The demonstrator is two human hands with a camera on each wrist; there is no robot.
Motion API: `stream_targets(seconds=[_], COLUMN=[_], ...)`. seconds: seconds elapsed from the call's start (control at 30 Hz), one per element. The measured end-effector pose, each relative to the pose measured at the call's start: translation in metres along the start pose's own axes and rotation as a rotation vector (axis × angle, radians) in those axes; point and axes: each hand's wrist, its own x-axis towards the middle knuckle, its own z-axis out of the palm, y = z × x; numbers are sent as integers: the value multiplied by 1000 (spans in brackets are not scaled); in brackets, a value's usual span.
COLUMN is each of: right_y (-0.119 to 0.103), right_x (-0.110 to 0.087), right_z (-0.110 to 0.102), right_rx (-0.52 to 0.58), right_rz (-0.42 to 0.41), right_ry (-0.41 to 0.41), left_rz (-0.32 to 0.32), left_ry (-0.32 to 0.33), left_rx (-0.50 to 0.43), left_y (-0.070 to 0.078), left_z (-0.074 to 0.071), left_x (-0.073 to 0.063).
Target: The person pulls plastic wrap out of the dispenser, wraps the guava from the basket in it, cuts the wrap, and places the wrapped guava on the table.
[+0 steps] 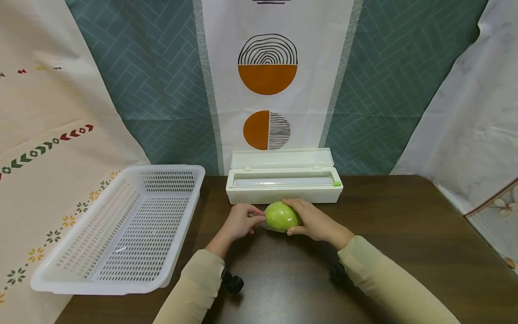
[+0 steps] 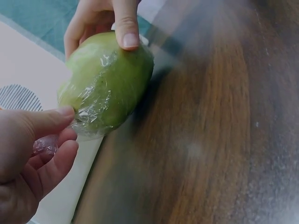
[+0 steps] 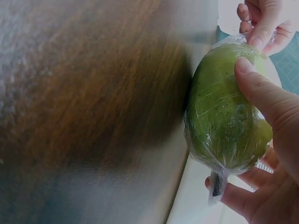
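A green fruit (image 1: 281, 217), its exact kind unclear, is wrapped in clear cling film just above the dark table. My right hand (image 1: 317, 220) grips it from the right, the thumb lying across its side in the right wrist view. From the left, my left hand (image 1: 240, 221) pinches a gathered end of the cling film (image 2: 86, 114) between thumb and fingers. At the fruit's other end, a twisted film tail (image 3: 217, 186) sticks out beside the right fingers. Right behind the hands stands a white cling film dispenser (image 1: 283, 196), lid up, with a roll (image 1: 283, 182) inside.
On the left lies a white perforated plastic basket (image 1: 166, 270) with a small white piece (image 1: 120, 249) in it. Behind the brown wooden table (image 1: 404, 252) hang patterned cloths (image 1: 162, 67). A black strap mount (image 1: 232, 283) sits at the left wrist.
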Motion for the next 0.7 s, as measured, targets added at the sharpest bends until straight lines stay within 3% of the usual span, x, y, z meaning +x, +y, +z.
stream_targets(seconds=[0.3,0.5,0.6,0.7], right_y=[-1,-2,-1,-1], right_x=[1,1,1,1], right_z=[0,0,0,0], right_rx=[-5,0,-1,-6], right_rz=[-4,0,-1,-6], right_ry=[0,-3,3,10], left_rz=[-50,-82,-48,3], left_ry=[18,-49,-52,-32], left_rx=[-55,-224,-210,-110], left_y=[3,-1,-3,-3], left_z=[2,-1,-5,-7], left_x=[0,-2,-4,-7])
